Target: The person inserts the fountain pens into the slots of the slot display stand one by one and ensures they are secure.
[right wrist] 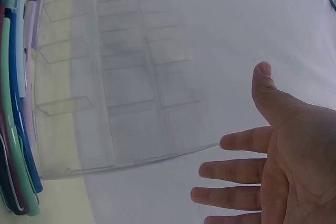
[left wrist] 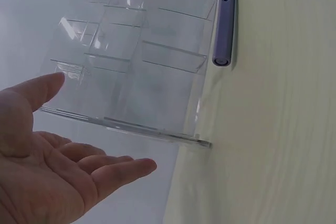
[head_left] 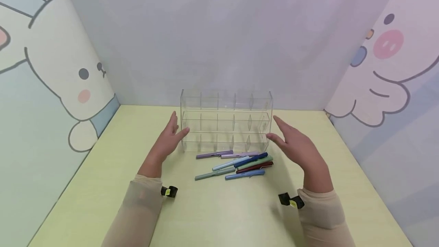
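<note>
A rack (head_left: pixel 225 125), likely light but brittle, is being flanked at its grippable ends by uncurled, empty left hand (head_left: pixel 167 140) and right hand (head_left: pixel 299 146).

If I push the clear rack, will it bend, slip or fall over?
The clear rack probably won't bend much, because its panels look flat and straight. It could feel slippery, since its walls look smooth and shiny. Pushed gently down low, it may just slide, but a push near the top might tip it, as it stands upright.
</note>
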Tool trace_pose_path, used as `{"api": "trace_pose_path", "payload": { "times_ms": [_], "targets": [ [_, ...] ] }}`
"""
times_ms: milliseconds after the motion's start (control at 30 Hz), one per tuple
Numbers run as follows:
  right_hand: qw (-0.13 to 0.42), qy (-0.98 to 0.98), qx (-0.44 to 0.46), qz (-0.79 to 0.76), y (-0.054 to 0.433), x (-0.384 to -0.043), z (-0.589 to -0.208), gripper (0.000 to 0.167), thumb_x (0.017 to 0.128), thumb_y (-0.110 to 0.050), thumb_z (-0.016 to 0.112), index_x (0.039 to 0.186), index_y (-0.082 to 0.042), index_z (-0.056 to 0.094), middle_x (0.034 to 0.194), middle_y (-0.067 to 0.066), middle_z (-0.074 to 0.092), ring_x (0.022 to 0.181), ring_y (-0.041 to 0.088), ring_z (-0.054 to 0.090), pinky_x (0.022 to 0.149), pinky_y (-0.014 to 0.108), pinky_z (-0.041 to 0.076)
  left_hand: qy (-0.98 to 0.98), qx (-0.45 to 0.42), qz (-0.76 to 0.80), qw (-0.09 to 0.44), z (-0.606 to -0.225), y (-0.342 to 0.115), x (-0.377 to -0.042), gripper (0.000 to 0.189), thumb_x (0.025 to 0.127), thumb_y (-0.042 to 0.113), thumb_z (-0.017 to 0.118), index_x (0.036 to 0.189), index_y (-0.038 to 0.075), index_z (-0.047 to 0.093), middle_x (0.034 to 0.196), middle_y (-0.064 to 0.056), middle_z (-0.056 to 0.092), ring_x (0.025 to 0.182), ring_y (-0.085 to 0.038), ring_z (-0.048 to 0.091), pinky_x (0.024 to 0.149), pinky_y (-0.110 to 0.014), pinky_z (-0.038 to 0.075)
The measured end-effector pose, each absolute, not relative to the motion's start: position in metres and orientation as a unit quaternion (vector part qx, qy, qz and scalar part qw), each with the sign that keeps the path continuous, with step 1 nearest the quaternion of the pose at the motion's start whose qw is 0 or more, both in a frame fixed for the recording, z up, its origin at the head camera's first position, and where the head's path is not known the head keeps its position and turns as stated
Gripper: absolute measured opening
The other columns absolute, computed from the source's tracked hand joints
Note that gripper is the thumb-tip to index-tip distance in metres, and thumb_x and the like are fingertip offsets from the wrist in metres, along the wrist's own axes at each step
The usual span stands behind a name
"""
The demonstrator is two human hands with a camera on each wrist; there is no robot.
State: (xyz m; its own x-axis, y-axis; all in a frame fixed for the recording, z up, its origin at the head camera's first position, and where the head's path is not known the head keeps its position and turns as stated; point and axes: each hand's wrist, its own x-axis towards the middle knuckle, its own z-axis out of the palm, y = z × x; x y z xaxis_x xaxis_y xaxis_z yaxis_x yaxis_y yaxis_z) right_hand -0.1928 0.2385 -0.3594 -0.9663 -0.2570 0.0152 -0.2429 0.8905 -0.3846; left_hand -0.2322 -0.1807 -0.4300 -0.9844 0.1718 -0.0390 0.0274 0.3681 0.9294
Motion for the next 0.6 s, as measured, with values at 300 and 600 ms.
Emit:
{"api": "trace_pose_path", "payload": {
  "times_ms": [300, 600],
  "targets": [
    [0.061, 0.975, -0.114, -0.179, 0.256, -0.196, -0.364, 0.079, 0.093, -0.063, 0.054, 0.149, -0.009, 0.040, 0.141, 0.022, 0.053, 0.124, 0.042, 0.054, 0.098, 0.060, 0.046, 0.811, 0.045, 0.578, 0.083, -0.440, -0.179, -0.236, 0.063, 0.101, 0.047, 0.049, 0.152, 0.051, 0.012, 0.164, 0.004, 0.015, 0.144, -0.033, 0.033, 0.103, -0.056, 0.047],
    [0.166, 0.963, -0.101, -0.188, 0.254, -0.211, -0.387, 0.059, 0.093, -0.046, 0.063, 0.134, -0.006, 0.052, 0.126, 0.018, 0.062, 0.112, 0.036, 0.061, 0.088, 0.051, 0.051, 0.813, 0.034, 0.574, 0.089, -0.443, -0.176, -0.238, 0.058, 0.104, 0.039, 0.046, 0.152, 0.051, 0.015, 0.164, 0.000, 0.020, 0.144, -0.033, 0.033, 0.102, -0.053, 0.049]
  ]
}}
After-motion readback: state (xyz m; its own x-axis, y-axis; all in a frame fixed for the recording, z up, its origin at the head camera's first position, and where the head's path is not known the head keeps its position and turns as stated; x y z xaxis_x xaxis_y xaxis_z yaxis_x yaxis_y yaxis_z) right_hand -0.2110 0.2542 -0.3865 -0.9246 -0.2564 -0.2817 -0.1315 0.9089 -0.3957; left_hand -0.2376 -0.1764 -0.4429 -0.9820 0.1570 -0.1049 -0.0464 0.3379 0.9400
